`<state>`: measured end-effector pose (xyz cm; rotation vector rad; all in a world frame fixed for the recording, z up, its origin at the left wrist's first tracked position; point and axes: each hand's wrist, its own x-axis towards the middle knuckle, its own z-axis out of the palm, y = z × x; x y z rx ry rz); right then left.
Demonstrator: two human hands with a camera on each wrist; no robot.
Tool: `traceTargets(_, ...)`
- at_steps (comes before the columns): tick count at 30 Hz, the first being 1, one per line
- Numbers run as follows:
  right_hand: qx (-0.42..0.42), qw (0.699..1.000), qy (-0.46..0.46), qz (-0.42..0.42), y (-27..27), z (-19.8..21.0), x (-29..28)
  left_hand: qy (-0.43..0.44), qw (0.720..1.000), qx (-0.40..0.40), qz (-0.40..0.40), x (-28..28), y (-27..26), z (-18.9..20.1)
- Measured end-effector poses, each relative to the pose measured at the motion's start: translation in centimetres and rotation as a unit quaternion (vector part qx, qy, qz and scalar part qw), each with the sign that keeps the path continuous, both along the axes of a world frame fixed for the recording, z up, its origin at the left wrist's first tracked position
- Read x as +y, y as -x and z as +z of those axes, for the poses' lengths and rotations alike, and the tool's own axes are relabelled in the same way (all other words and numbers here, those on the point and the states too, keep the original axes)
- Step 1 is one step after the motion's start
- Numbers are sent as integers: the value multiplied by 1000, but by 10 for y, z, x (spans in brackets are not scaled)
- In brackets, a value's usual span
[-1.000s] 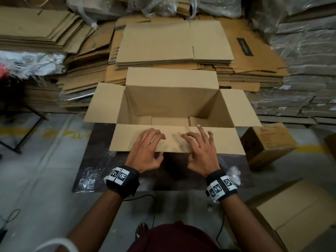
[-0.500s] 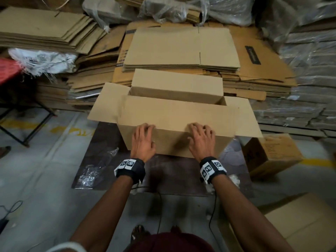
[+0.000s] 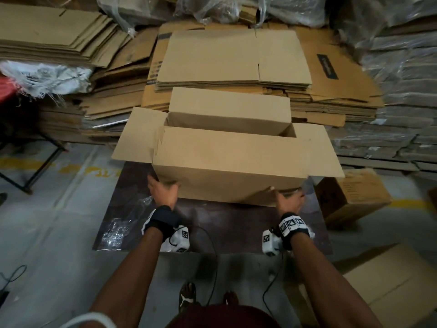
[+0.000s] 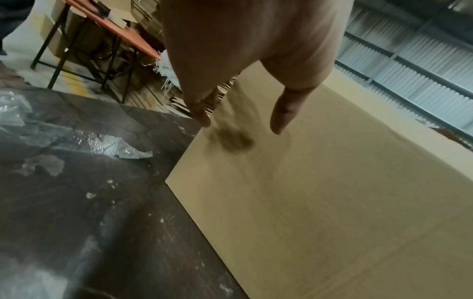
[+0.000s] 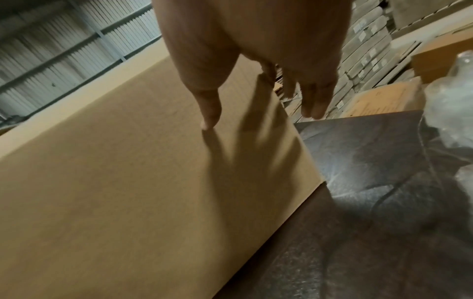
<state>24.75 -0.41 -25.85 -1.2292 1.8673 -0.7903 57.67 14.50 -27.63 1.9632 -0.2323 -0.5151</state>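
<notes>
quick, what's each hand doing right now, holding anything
Left hand: open, fingers straight at the near left corner of the cardboard box.
Right hand: open, fingers straight at its near right corner.

Dim warehouse light, soft overhead shadows, wrist views perhaps motion-blurred, edges warped.

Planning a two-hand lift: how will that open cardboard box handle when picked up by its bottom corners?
Likely light: the box is thin cardboard, and the sliver of inside that shows looks bare. Probably flexes: its top flaps stand open, so nothing braces the walls. May slip: left hand and right hand bring straight fingers to smooth faces.
</notes>
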Motion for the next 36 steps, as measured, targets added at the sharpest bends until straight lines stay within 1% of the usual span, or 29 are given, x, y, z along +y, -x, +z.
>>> traceTargets(2, -40, 999, -7, 15, 3, -14, -8, -10, 999, 29, -29, -4, -15, -15)
traceTargets(3, -46, 999, -9, 17, 5, -26, -12, -11, 998, 38, -40, -5, -21, -23)
traceTargets(4, -47, 999, -4, 14, 12, -50, -21, -13, 998, 42, -52, -6, -27, -29)
traceTargets(5, -46, 999, 1, 17, 17, -69, -29, -12, 997, 46, -65, -6, -31, -30)
traceTargets(6, -44, 999, 6, 24, 19, -74, -32, -12, 996, 46, -74, -3, -27, -16)
traceTargets(7, -36, 999, 4, 34, 17, -65, -27, -5, 996, 41, -74, 0, -24, -6)
traceTargets(8, -28, 999, 12, 43, 12, -44, -19, 6, 997, 22, -68, 3, -21, 4)
traceTargets(9, -18, 998, 31, 47, 3, -10, -6, 19, 998, -5, -55, 5, -20, 13)
traceTargets(11, -12, 994, 86, 59, -9, 32, 2, 28, 997, -65, -31, 9, -22, 32)
traceTargets(14, 2, 987, 129, 94, -21, 72, -7, 21, 990, -137, -22, 10, -32, 64)
traceTargets(16, 23, 984, 130, 123, -33, 93, -13, -2, 984, -172, -37, 5, -41, 81)
traceTargets(18, 66, 978, 129, 149, -43, 108, -20, -23, 980, -192, -53, -1, -48, 93)
traceTargets(21, 120, 972, 90, 181, -49, 120, -33, -39, 977, -188, -91, -7, -62, 101)
traceTargets(23, 141, 967, 49, 206, -51, 126, -41, -82, 970, -188, -133, -12, -70, 104)
traceTargets(26, 145, 957, -16, 253, -49, 114, -46, -140, 950, -185, -209, -15, -80, 97)
traceTargets(28, 137, 952, -29, 273, -43, 94, -47, -141, 942, -185, -243, -9, -83, 86)
traceTargets(29, 132, 952, -24, 275, -40, 86, -44, -134, 941, -185, -248, -4, -83, 82)
traceTargets(31, 150, 959, 0, 239, -35, 80, -36, -121, 945, -211, -219, 5, -81, 76)
traceTargets(33, 162, 967, 38, 191, -29, 82, -22, -124, 952, -229, -160, 16, -76, 68)
traceTargets(34, 148, 974, 55, 162, -27, 75, -18, -115, 961, -217, -124, 22, -71, 64)
traceTargets(36, 108, 987, 68, 102, -25, 67, -4, -47, 984, -170, -38, 33, -60, 49)
